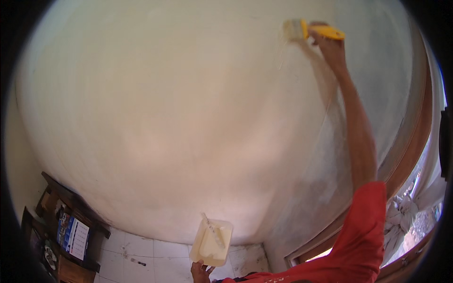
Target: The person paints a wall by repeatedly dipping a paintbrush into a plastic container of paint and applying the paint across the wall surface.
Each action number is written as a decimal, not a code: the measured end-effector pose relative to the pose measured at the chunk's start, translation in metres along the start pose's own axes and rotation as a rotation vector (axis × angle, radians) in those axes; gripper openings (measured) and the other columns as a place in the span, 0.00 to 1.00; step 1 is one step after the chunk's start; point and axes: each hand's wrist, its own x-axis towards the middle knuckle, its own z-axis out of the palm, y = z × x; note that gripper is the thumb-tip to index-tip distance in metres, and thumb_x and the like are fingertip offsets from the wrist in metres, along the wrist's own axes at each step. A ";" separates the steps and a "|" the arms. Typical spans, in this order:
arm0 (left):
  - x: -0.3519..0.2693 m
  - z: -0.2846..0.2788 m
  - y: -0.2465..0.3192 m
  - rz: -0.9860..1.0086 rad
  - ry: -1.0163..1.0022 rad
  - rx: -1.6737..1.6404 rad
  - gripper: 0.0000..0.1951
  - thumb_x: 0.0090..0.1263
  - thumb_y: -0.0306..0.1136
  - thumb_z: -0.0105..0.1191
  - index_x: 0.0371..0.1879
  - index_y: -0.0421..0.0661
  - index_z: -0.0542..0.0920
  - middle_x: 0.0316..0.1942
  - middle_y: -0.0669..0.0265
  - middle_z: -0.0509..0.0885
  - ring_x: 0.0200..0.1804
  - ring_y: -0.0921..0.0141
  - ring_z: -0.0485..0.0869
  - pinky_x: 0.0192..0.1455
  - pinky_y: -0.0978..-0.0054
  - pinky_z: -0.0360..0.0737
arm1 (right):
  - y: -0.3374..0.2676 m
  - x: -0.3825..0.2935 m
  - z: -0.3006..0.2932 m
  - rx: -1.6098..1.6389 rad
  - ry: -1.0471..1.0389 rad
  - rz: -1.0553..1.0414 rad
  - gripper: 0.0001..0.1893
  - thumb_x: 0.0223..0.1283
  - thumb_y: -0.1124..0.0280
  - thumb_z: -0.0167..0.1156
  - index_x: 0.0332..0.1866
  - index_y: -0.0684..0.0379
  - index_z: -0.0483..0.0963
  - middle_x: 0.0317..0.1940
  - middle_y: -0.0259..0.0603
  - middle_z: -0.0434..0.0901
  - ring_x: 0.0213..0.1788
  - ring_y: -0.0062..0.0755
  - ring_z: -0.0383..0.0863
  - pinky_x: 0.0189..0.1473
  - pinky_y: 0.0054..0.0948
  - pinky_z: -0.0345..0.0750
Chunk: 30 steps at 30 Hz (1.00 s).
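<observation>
My right hand [318, 33] grips the yellow handle of a wide paintbrush [295, 30] high on the wall, its bristles against the surface or very near it. The arm is stretched up in a red sleeve. The wall [198, 106] is cream-coloured over most of its width, with a greyer, patchy part at the right. Low in the view, my left hand [201, 271] holds the near edge of a translucent plastic tub [228, 244] with cream paint inside. A paint-smeared stick [214, 231] leans in the tub, its upper end past the rim.
Dark wooden furniture [76, 270] stands at the lower left, with a printed calendar-like sheet [78, 238] on it. A small dark-handled object [138, 262] lies on the white tiled floor [170, 249]. At the right are a wooden frame [407, 169] and a knotted pale curtain [401, 212].
</observation>
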 end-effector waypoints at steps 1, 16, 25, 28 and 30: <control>-0.001 -0.002 0.000 0.002 0.004 -0.004 0.17 0.75 0.38 0.50 0.56 0.42 0.70 0.54 0.57 0.75 0.56 0.61 0.78 0.55 0.55 0.83 | -0.005 0.025 -0.005 -0.080 0.029 -0.114 0.15 0.62 0.62 0.64 0.48 0.60 0.79 0.37 0.30 0.83 0.34 0.18 0.79 0.41 0.22 0.79; 0.038 -0.006 0.000 0.078 -0.060 0.031 0.16 0.74 0.38 0.52 0.54 0.44 0.69 0.53 0.60 0.74 0.55 0.63 0.77 0.54 0.55 0.83 | 0.000 -0.109 -0.012 -0.385 -0.354 -0.514 0.18 0.56 0.77 0.66 0.53 0.50 0.79 0.52 0.36 0.81 0.56 0.40 0.78 0.63 0.37 0.73; 0.053 -0.037 -0.005 0.038 -0.148 0.049 0.20 0.73 0.43 0.52 0.58 0.48 0.69 0.55 0.62 0.74 0.56 0.63 0.76 0.51 0.60 0.81 | -0.006 0.012 -0.019 -0.031 -0.199 -0.336 0.10 0.64 0.69 0.64 0.47 0.61 0.80 0.45 0.37 0.84 0.49 0.27 0.81 0.58 0.29 0.77; 0.037 -0.019 0.016 0.071 -0.134 0.080 0.22 0.72 0.44 0.52 0.60 0.48 0.68 0.56 0.61 0.73 0.57 0.63 0.75 0.53 0.59 0.80 | -0.014 0.054 -0.025 -0.174 -0.066 -0.385 0.11 0.65 0.70 0.62 0.50 0.60 0.80 0.47 0.36 0.84 0.49 0.29 0.82 0.57 0.28 0.77; 0.040 -0.017 0.013 0.019 -0.023 0.072 0.23 0.72 0.45 0.52 0.60 0.47 0.68 0.58 0.61 0.73 0.58 0.63 0.74 0.54 0.57 0.79 | -0.021 0.051 -0.016 -0.319 0.023 -0.545 0.12 0.65 0.73 0.62 0.52 0.59 0.79 0.49 0.36 0.83 0.48 0.28 0.83 0.53 0.25 0.78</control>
